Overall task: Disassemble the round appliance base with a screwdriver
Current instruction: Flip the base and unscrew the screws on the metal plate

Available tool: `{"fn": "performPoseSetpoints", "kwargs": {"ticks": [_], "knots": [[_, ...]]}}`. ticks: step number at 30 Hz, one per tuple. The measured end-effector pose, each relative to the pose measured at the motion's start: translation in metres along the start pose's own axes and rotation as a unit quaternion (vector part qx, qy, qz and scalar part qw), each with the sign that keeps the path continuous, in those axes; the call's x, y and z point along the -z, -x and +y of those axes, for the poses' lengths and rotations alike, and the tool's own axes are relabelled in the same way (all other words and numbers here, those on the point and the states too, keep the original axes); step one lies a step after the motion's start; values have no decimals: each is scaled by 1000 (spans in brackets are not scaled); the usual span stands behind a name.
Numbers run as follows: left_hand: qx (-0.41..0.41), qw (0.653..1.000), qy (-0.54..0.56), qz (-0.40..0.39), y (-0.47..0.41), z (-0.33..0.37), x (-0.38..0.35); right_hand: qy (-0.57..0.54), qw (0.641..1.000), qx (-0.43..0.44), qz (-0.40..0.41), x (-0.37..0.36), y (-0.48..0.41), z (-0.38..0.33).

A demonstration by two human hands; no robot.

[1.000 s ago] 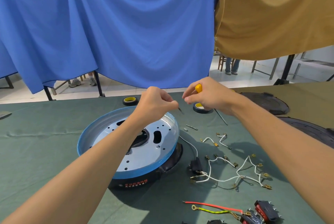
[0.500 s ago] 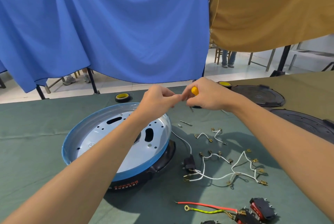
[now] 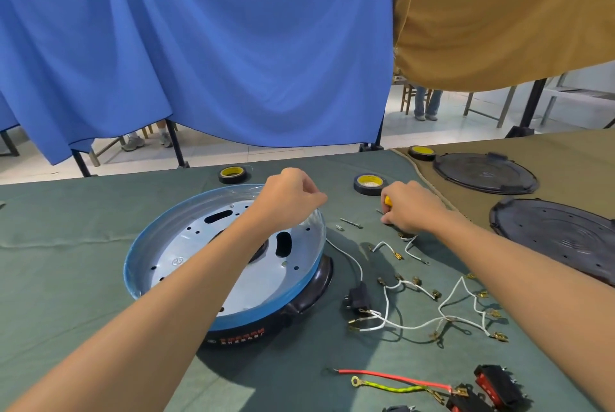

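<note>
Judging by wires (image 3: 382,322) and screws (image 3: 351,222) lying on the bench (image 3: 66,262), we are midway; the metal plate (image 3: 186,242) sits in the round base (image 3: 316,288). Right grip (image 3: 412,208) clasps the screwdriver (image 3: 388,200); left grip (image 3: 289,198) curled, contents unclear.

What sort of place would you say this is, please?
Probably a repair or training workshop: a cloth-covered table, a half-dismantled appliance base, loose wires and tape rolls.
</note>
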State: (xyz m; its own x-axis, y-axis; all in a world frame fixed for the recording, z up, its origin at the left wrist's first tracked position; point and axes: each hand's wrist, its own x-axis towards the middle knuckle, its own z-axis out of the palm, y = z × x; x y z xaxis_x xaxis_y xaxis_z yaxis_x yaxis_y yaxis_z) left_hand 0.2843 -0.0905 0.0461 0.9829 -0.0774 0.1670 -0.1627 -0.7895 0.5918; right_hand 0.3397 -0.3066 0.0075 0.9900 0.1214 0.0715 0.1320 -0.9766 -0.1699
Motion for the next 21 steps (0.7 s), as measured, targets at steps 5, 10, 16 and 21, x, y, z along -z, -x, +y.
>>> {"fn": "performPoseSetpoints", "kwargs": {"ticks": [5,10,16,21], "knots": [[53,986,-137,-81,16,-1,2,-3,998,8,-61,7,3,-1],[88,955,-237,-156,38,2,2,-76,997,12,-31,26,10,-21],[120,952,-217,-180,58,-4,18,-390,915,106,-19,71,28,-66],[108,959,-143,-219,69,-26,18,-494,847,174,85,84,39,-101]]}}
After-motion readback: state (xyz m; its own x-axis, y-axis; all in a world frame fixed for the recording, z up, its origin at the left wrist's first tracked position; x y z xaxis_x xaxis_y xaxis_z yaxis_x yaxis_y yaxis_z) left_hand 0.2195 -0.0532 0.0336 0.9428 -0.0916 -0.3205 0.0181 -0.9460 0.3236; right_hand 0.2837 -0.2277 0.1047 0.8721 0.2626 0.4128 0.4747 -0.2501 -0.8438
